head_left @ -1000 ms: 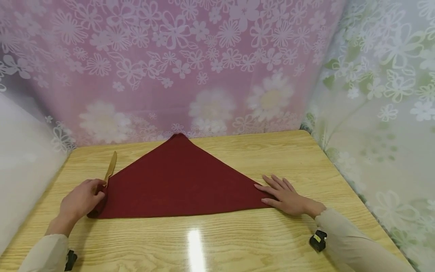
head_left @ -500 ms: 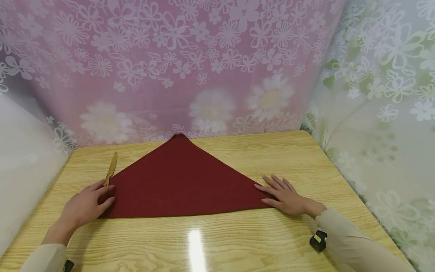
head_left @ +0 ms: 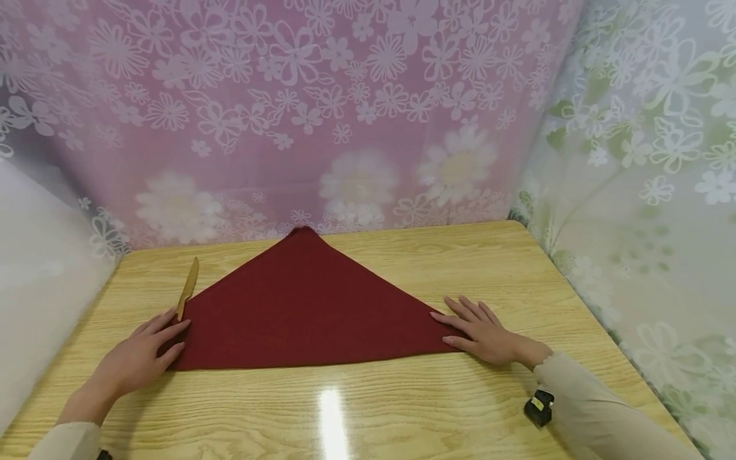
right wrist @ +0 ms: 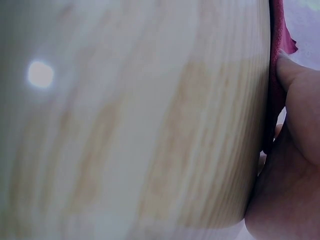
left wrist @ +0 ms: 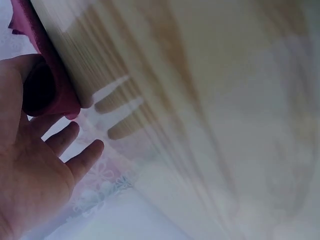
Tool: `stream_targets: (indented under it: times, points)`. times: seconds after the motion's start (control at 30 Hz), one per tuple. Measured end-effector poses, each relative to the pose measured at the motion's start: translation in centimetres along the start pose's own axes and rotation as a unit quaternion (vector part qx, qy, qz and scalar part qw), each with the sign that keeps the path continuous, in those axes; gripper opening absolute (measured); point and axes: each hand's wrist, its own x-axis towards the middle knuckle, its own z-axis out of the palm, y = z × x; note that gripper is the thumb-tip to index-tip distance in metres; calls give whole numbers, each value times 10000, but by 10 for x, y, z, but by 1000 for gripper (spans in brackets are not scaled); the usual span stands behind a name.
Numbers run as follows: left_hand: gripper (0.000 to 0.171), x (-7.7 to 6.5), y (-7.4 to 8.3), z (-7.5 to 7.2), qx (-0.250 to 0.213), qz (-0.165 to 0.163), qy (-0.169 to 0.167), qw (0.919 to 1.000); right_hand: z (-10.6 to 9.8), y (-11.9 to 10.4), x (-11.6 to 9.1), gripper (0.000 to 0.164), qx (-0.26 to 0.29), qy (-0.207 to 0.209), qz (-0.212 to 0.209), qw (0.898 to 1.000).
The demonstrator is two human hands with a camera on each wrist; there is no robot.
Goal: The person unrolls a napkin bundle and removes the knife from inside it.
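A dark red cloth [head_left: 299, 306] lies folded in a triangle, one point toward the back of the table. At its left corner, the cloth edge is curled over into a loop [left wrist: 60, 95], dark inside, in the left wrist view. My left hand [head_left: 129, 361] rests on that corner, its fingers fairly straight. A gold-coloured knife [head_left: 188, 284] sticks out beyond my left fingertips along the cloth's left edge; its lower end is hidden. My right hand [head_left: 485, 335] lies flat with fingers spread, pressing the right corner of the cloth.
The wood-grain table [head_left: 391, 409] has a bright light reflection near the front. A pink flowered curtain [head_left: 345, 115] hangs behind it, and a pale flowered sheet [head_left: 650, 223] on the right. Another white sheet [head_left: 40, 275] borders the left side.
My left hand has gone from pinching the cloth's curled left corner to resting on it with straighter fingers, easing slightly back toward me. The right hand and the knife look unmoved.
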Motion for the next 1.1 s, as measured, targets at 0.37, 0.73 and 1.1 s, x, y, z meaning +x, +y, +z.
stream_targets:
  times: [0.37, 0.73, 1.1]
  points:
    - [44, -6, -16, 2, -228, 127, 125, 9996, -1, -2, 0, 51, 3, -50, 7, 10000]
    - [45, -13, -37, -1, -723, -43, -72, 9973, -2, -4, -1, 51, 24, -24, 10, 10000]
    - [46, -18, -33, -3, -519, -105, -4, 9986, -3, -4, -2, 51, 59, -26, 51, 10000]
